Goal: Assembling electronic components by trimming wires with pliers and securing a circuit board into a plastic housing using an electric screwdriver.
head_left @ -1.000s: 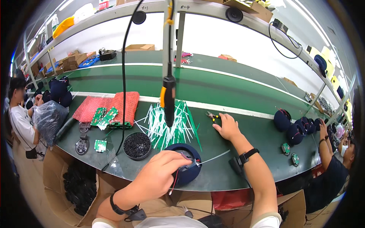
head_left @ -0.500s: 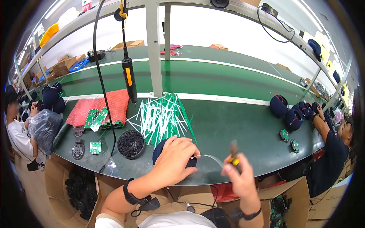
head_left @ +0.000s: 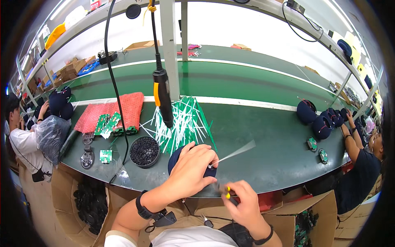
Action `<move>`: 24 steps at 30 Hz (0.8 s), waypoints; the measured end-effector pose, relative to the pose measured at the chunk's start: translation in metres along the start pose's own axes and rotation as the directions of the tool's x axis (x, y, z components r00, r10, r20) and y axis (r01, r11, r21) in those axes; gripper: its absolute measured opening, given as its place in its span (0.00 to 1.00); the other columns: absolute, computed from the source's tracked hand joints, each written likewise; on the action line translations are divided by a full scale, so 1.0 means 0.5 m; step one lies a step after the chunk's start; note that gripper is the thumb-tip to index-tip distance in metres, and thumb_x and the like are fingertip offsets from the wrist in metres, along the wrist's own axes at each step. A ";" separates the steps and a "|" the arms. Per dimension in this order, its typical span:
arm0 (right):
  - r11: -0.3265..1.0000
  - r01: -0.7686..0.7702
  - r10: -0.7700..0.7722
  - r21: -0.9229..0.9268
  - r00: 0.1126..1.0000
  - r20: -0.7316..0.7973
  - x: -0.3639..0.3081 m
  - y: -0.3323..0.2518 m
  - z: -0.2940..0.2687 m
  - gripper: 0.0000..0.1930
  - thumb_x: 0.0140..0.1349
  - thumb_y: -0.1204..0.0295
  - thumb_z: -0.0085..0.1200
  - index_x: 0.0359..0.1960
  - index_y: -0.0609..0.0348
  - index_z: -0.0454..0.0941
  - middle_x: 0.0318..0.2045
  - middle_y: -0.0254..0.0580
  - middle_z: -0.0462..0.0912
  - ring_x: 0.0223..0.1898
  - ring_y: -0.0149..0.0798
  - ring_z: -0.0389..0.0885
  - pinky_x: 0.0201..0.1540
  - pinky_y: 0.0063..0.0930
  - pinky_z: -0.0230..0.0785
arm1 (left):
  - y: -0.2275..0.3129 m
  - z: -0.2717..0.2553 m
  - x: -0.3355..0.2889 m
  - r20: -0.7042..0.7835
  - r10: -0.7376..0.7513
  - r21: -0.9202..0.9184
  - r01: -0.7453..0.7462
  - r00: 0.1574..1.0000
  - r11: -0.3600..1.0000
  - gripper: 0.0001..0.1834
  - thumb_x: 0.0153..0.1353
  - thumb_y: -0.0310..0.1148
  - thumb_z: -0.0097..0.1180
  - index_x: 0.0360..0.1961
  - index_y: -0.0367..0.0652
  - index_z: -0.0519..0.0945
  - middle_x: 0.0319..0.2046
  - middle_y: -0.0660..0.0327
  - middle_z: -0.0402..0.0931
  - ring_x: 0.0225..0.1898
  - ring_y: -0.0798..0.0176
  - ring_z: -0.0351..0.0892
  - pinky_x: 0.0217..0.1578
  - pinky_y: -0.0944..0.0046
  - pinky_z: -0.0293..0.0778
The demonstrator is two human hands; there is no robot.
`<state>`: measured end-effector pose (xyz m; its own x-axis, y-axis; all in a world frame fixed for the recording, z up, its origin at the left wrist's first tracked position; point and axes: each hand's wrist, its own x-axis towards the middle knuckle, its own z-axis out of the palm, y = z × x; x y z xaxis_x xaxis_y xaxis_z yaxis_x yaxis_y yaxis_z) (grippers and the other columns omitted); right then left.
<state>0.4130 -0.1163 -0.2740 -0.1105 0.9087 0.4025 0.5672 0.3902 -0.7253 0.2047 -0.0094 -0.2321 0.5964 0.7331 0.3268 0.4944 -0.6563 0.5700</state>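
My left hand (head_left: 190,168) lies over a dark navy round shell (head_left: 174,159), fingers wrapped round it, pressing it near the bench's front edge. Much of the shell is hidden beneath the palm. Out of it, by my left fingertips, a white cable tie (head_left: 238,152) sticks out to the right, its free end smeared by motion. Closed in my right hand (head_left: 245,203) is a pair of cutting pliers (head_left: 227,192) with yellow on the handles. Their blurred jaws point left, close to my left thumb and below the tie.
Behind the shell lies a heap of white and green cable ties (head_left: 181,123), beneath a hanging electric screwdriver (head_left: 162,96). Leftward are a bowl of small black parts (head_left: 144,151), circuit boards (head_left: 105,156) and red bubble wrap (head_left: 131,108). Navy shells (head_left: 321,126) and co-workers flank both sides.
My right hand has come left and nearer with the pliers, away from the tie's loose end, which now stands free. The hanging screwdriver has swung right. My left hand stays on the shell.
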 end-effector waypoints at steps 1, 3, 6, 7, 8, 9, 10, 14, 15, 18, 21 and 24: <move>0.995 -0.025 0.022 -0.093 0.999 -0.031 0.012 0.007 0.008 0.17 0.53 0.80 0.68 0.47 0.62 0.83 0.35 0.45 0.80 0.34 0.42 0.81 0.38 0.31 0.75 | 0.002 -0.001 0.001 -0.003 0.007 0.005 -0.007 1.000 1.000 0.26 0.46 0.31 0.80 0.43 0.48 0.76 0.49 0.63 0.81 0.68 0.47 0.72 0.72 0.37 0.56; 0.990 -0.039 0.034 -0.133 0.999 -0.036 0.027 0.018 0.018 0.17 0.55 0.79 0.67 0.47 0.62 0.82 0.35 0.46 0.79 0.34 0.44 0.81 0.39 0.32 0.75 | 0.005 -0.003 0.002 0.021 -0.016 0.005 0.016 1.000 1.000 0.24 0.46 0.32 0.79 0.43 0.48 0.79 0.48 0.64 0.82 0.68 0.48 0.72 0.72 0.37 0.56; 0.985 -0.106 0.105 -0.137 0.994 -0.012 0.038 0.021 0.027 0.19 0.56 0.75 0.65 0.50 0.55 0.82 0.36 0.46 0.80 0.40 0.51 0.82 0.43 0.42 0.75 | 0.007 -0.006 0.002 0.041 -0.031 0.008 0.031 0.999 0.999 0.23 0.47 0.33 0.79 0.43 0.48 0.80 0.48 0.64 0.83 0.68 0.49 0.72 0.73 0.36 0.56; 0.986 -0.115 0.114 -0.119 0.993 -0.014 0.039 0.021 0.027 0.18 0.56 0.75 0.65 0.50 0.55 0.82 0.36 0.45 0.80 0.40 0.50 0.82 0.43 0.42 0.75 | 0.007 -0.006 0.002 0.023 -0.023 0.006 0.023 0.999 1.000 0.23 0.47 0.33 0.79 0.43 0.48 0.80 0.48 0.64 0.83 0.68 0.49 0.72 0.73 0.36 0.56; 0.986 -0.134 0.134 -0.096 0.991 -0.009 0.040 0.019 0.027 0.18 0.56 0.75 0.66 0.50 0.55 0.82 0.36 0.45 0.80 0.40 0.50 0.83 0.43 0.42 0.75 | 0.007 -0.006 0.002 0.026 -0.023 0.003 0.023 0.999 1.000 0.23 0.47 0.33 0.79 0.43 0.48 0.81 0.48 0.64 0.83 0.68 0.49 0.72 0.73 0.36 0.56; 0.987 -0.121 0.120 -0.105 0.993 -0.017 0.040 0.017 0.026 0.18 0.56 0.75 0.66 0.50 0.55 0.82 0.36 0.45 0.80 0.40 0.50 0.83 0.43 0.42 0.75 | 0.007 -0.006 0.002 0.041 -0.032 0.000 0.032 0.999 1.000 0.23 0.48 0.33 0.79 0.44 0.48 0.81 0.48 0.64 0.83 0.68 0.49 0.72 0.73 0.36 0.56; 0.986 -0.125 0.124 -0.107 0.992 -0.019 0.039 0.016 0.024 0.18 0.56 0.75 0.66 0.50 0.55 0.83 0.36 0.44 0.80 0.39 0.49 0.83 0.42 0.42 0.75 | 0.006 -0.006 0.001 0.027 -0.021 -0.002 0.021 0.999 1.000 0.23 0.48 0.33 0.79 0.44 0.48 0.81 0.48 0.64 0.83 0.68 0.49 0.72 0.73 0.36 0.56; 0.973 -0.191 0.192 -0.128 0.981 -0.008 0.037 0.019 0.016 0.16 0.58 0.75 0.66 0.49 0.55 0.83 0.35 0.43 0.80 0.38 0.46 0.83 0.41 0.39 0.75 | 0.007 -0.006 -0.001 0.019 -0.030 -0.005 0.031 0.999 1.000 0.22 0.48 0.32 0.78 0.44 0.48 0.81 0.47 0.65 0.83 0.68 0.49 0.72 0.73 0.36 0.56; 0.976 -0.174 0.174 -0.128 0.985 -0.012 0.038 0.021 0.016 0.16 0.58 0.75 0.66 0.49 0.55 0.83 0.35 0.43 0.80 0.38 0.46 0.83 0.41 0.39 0.75 | 0.007 -0.005 -0.001 0.021 -0.028 -0.006 0.028 0.999 1.000 0.22 0.49 0.32 0.78 0.44 0.48 0.81 0.46 0.65 0.83 0.68 0.49 0.72 0.73 0.35 0.56; 0.988 -0.094 0.088 -0.121 0.995 -0.048 0.045 0.025 0.020 0.16 0.56 0.79 0.67 0.48 0.62 0.83 0.33 0.45 0.79 0.31 0.42 0.81 0.36 0.32 0.74 | 0.008 -0.004 -0.001 0.030 -0.037 0.012 0.037 0.999 0.999 0.22 0.49 0.32 0.78 0.44 0.48 0.81 0.45 0.66 0.84 0.68 0.49 0.72 0.73 0.35 0.56; 0.991 -0.086 0.082 -0.107 0.996 -0.045 0.051 0.025 0.024 0.16 0.56 0.79 0.67 0.47 0.63 0.83 0.32 0.44 0.80 0.29 0.40 0.79 0.34 0.31 0.73 | 0.007 -0.002 0.000 0.035 -0.043 0.007 0.043 0.998 0.999 0.22 0.49 0.32 0.78 0.44 0.48 0.81 0.45 0.66 0.84 0.68 0.49 0.72 0.73 0.35 0.56; 0.983 -0.139 0.138 -0.117 0.990 -0.012 0.055 0.022 0.026 0.15 0.57 0.75 0.67 0.47 0.57 0.84 0.32 0.43 0.80 0.30 0.42 0.83 0.33 0.35 0.75 | 0.006 -0.001 -0.001 0.013 -0.030 0.006 0.030 0.999 1.000 0.21 0.50 0.33 0.78 0.44 0.48 0.81 0.44 0.66 0.84 0.67 0.49 0.73 0.73 0.35 0.56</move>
<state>0.4054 -0.0850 -0.2782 -0.0212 0.9521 0.3051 0.6689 0.2403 -0.7034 0.2053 -0.0116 -0.2304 0.5894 0.7501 0.3000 0.5156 -0.6351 0.5752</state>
